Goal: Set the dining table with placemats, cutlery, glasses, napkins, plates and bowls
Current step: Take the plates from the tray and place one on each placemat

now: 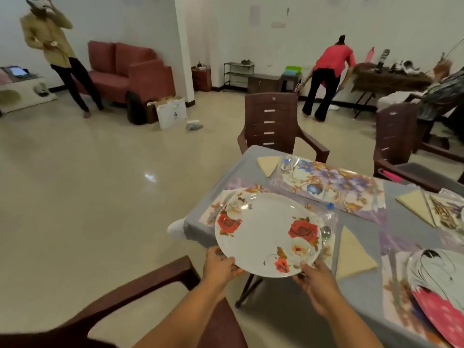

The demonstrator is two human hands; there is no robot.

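Grey-clothed table (361, 295) holds floral placemats (334, 187); cream tiled floor (100, 192) around.

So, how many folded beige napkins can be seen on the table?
3: one folded beige napkin at the far corner, one right of the held plate, one near the right edge. Others may be out of view.

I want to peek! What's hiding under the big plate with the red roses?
Under the rose plate, held by the left hand and right hand, lies a flowery placemat. A spoon peeks out beside the rim. The placemat's middle is covered.
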